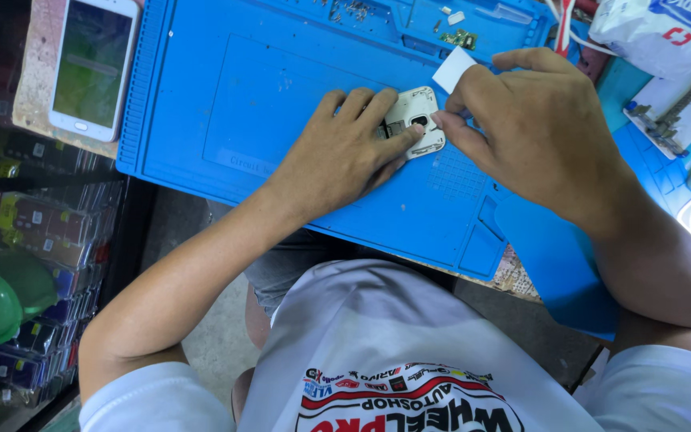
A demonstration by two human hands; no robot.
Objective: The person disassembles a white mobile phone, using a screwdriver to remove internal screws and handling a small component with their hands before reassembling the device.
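Note:
A small white phone part with a camera cutout [416, 120] lies on the blue work mat [225, 96]. My left hand [345, 152] lies flat over its left half, fingers pressing it down onto the mat. My right hand [533, 124] holds a thin white plastic card [453, 70] between thumb and fingers, and its fingertips touch the right edge of the part.
A white smartphone [93, 64] lies on the table at the upper left, off the mat. Small screws [352, 10] and a green circuit piece [461, 38] sit in the mat's far trays. A white bag [665, 32] and cables are at the upper right.

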